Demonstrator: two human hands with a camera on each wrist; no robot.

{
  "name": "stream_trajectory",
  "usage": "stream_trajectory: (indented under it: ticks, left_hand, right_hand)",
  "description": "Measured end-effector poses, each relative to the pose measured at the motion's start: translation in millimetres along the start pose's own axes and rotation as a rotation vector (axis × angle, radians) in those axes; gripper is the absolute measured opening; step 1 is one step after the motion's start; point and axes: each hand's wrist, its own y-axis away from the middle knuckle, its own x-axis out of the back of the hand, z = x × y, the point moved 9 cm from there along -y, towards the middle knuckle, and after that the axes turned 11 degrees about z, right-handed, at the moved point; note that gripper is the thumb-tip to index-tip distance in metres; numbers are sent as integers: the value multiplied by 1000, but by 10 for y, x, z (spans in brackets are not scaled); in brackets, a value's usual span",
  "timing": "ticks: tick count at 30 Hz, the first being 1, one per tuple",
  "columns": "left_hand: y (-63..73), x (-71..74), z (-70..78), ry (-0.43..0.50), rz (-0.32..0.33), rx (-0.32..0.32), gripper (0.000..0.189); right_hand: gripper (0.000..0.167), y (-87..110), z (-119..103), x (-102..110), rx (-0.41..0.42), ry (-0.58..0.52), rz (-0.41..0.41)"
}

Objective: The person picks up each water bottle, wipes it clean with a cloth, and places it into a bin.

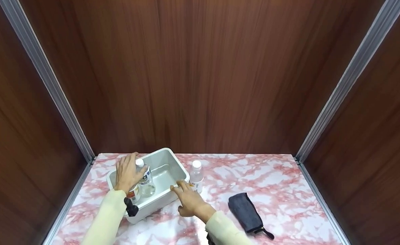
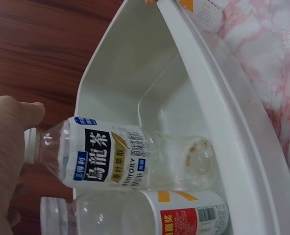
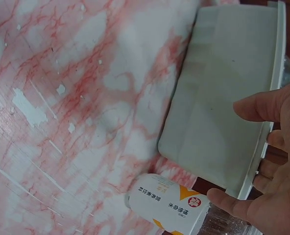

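Observation:
My left hand (image 1: 128, 172) reaches over a light grey plastic bin (image 1: 167, 153), right at the white cap of a clear Suntory oolong tea bottle (image 2: 110, 154). Its thumb stands out straight, above the cap in the left wrist view. The tea bottle stands in the bin's left end beside a second clear bottle (image 2: 184, 215) with a white, orange and red label. My right hand (image 1: 189, 200) rests its fingertips along the bin's near right rim, thumb apart from them. Outside that corner, close to one finger, stands a white-capped drink bottle (image 1: 196, 175) with a white and orange label.
A dark folded umbrella (image 1: 246, 212) with a wrist strap lies on the pink-marbled table (image 1: 281, 190) to the right. Brown wood-grain panels (image 1: 193, 85) enclose the back and sides, with metal rails (image 1: 343, 81) at the corners.

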Motion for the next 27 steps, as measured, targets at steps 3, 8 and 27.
stream_trajectory:
  ticks: [3,8,27]
  left_hand:
    - [-26,27,63,1,26,-26,62]
    - [-54,86,191,26,100,-62,60]
    - [120,-75,988,245,198,-188,43]
  right_hand:
    - [83,-5,6,5,3,-14,-4]
    - [79,-11,7,47,21,-35,22]
    - [71,421,420,653,118,-128,320]
